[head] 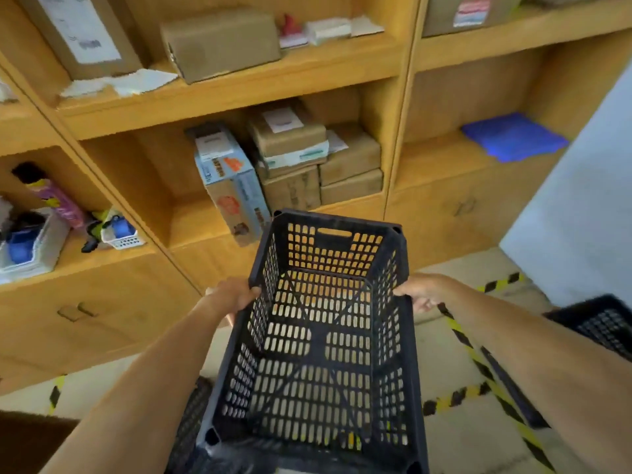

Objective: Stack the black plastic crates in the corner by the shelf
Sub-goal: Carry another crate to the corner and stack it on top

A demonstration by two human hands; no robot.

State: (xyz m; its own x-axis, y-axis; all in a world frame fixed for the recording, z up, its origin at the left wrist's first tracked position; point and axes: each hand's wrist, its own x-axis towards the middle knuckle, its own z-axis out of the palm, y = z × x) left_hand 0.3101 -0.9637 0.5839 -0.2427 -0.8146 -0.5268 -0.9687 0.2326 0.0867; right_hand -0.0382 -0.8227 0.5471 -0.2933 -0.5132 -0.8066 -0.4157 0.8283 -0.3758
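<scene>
**Holding a black crate in front of the wooden shelf**

Gripping opposite long walls, both hands carry the black crate point(321, 340) above the floor point(455, 439). The left hand point(232, 297) has its grip closed over the left rim, thumb on top; the right hand point(419, 294) is clamped on the right rim, fingers curled under the outer side. Both hold near the far end.

The held crate is empty: through its perforated base and walls only the floor and shelf show. Its long axis runs away from the person toward the wooden shelf point(239, 94), the far short wall with its handle slot tipped upward, the open mouth facing up and toward the camera.

A second black crate point(602, 323) sits on the floor at the right edge, beside the pale wall point(581, 206); its contents cannot be made out. Part of another dark crate point(191, 422) shows under the left forearm.

Yellow-and-black tape point(478, 364) crosses the floor. On the shelf, cardboard boxes point(307, 165) are stacked in the middle bay, a blue folded sheet point(513, 136) lies in the right bay, and a small white basket point(119, 234) holding a blue object stands on the left.
</scene>
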